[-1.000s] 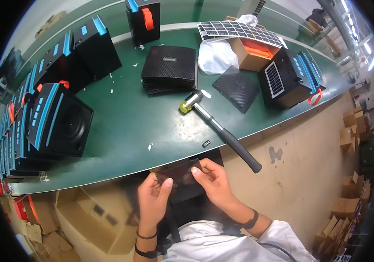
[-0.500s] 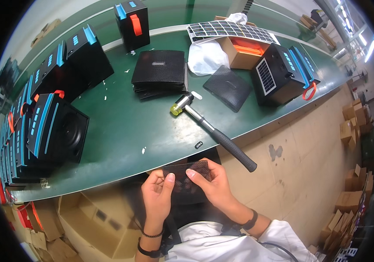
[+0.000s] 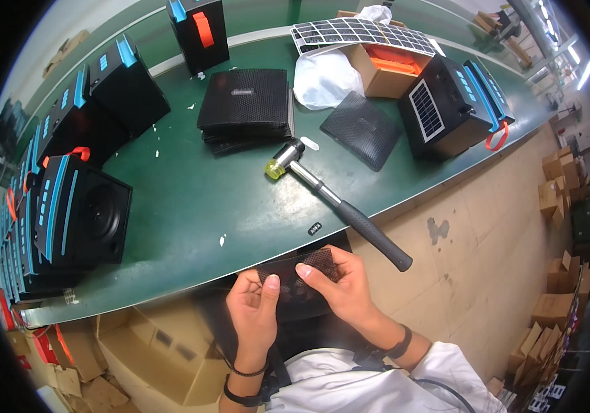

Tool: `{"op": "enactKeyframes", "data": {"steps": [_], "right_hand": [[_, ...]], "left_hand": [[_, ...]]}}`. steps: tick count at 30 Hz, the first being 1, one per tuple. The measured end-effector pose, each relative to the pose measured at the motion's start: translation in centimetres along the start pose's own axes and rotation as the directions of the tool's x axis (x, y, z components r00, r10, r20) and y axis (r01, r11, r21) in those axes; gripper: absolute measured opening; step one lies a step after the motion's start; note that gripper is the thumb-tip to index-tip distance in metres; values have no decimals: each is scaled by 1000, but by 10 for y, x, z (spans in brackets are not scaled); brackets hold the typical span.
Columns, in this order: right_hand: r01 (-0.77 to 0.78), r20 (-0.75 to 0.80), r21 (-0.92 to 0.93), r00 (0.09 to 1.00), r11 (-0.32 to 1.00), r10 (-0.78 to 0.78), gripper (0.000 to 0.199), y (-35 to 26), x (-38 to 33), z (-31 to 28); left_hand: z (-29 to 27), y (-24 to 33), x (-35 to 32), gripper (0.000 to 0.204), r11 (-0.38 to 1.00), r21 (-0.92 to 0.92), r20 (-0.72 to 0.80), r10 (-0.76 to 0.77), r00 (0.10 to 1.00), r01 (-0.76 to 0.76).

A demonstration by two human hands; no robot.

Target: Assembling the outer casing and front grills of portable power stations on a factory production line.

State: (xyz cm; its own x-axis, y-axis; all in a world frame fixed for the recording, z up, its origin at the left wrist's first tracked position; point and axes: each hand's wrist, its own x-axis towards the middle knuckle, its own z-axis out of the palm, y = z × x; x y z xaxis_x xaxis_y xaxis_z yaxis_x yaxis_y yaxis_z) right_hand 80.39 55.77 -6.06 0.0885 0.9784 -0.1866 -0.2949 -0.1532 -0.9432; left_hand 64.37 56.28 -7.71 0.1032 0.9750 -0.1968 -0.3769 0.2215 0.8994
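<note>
Between both hands, just off the front edge of the bench, is a black perforated speaker grille (image 3: 286, 273). My left hand (image 3: 253, 306) pinches its left side, thumb on the near face. My right hand (image 3: 345, 282) grips the right side the same way, fingers behind the mesh. A mallet (image 3: 377, 239) with a yellow-and-black head and dark handle lies beyond my hands, its handle jutting over the edge. Close to it rest a small black oval piece (image 3: 315, 228) and a white strip (image 3: 310, 143). Farther back are a stack of grilles (image 3: 243, 103) and one loose grille (image 3: 361, 131).
Black speakers with blue trim (image 3: 88, 210) crowd the bench's left side; another speaker (image 3: 202, 38) stands at the back. On the right are a speaker with a solar panel (image 3: 439, 110), a carton (image 3: 386, 81) and a white bag (image 3: 326, 79). An open cardboard box (image 3: 150, 358) sits below.
The view has shifted slightly, so the bench items sit a little differently in the picture. Both hands keep their hold on the grille, which looks slightly more tilted, its right side higher.
</note>
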Motion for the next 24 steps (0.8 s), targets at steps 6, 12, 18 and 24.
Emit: {"op": "enactKeyframes", "data": {"steps": [6,12,18,24], "right_hand": [[-6,-4,-31,1000,999,6,13,-1,2,-1],[28,13,-60,1000,998,-27,15,-6,8,-3],[51,50,-55,998,997,-48,15,-4,12,-6],[55,192,-139,981,989,-28,15,-14,-4,-10]], "left_hand": [[3,-6,0,13,998,54,-35,12,999,-10],[5,-12,2,11,998,35,-58,54,997,-52],[7,-8,4,13,998,-1,-61,67,996,-68],[-6,17,-13,8,995,54,22,83,996,-84]]}}
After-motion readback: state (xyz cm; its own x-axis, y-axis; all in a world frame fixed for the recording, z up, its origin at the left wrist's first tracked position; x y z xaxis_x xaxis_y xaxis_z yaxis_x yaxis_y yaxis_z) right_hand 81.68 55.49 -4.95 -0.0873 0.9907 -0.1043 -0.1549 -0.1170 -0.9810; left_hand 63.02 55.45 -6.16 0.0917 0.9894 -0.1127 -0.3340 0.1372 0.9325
